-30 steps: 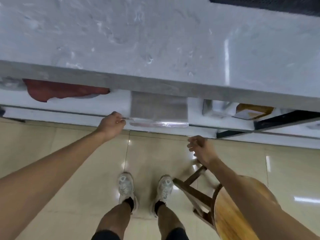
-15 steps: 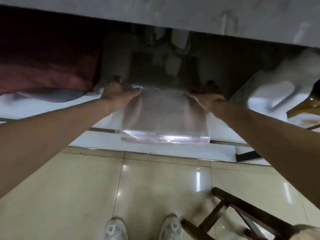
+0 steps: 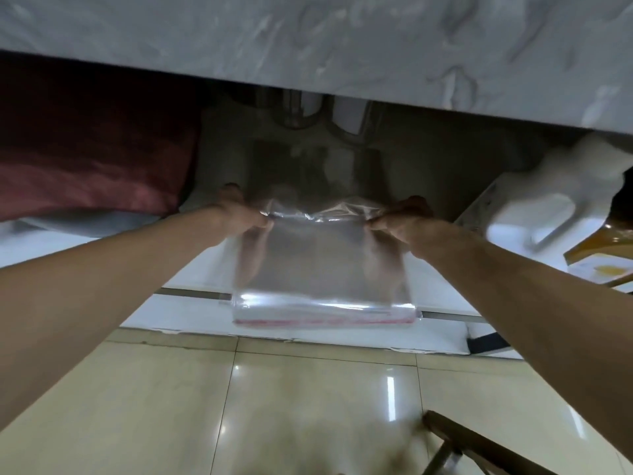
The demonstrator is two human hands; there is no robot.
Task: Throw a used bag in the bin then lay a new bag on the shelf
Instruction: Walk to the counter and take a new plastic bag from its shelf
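Bag point(image 3: 322, 265) (clear, new by appearance) pinched at its far corners by left hand point(image 3: 239, 214) and right hand point(image 3: 400, 217) over the shelf point(image 3: 191, 272); not yet released; no bin in view, disposal step unverifiable.

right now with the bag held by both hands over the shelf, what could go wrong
The clear bag is held only by pinches at its far corners, left hand and right hand, so it could slip out. Its near edge hangs past the white shelf front, so it may slide to the floor. It is already crumpled between the hands and may not lie flat.
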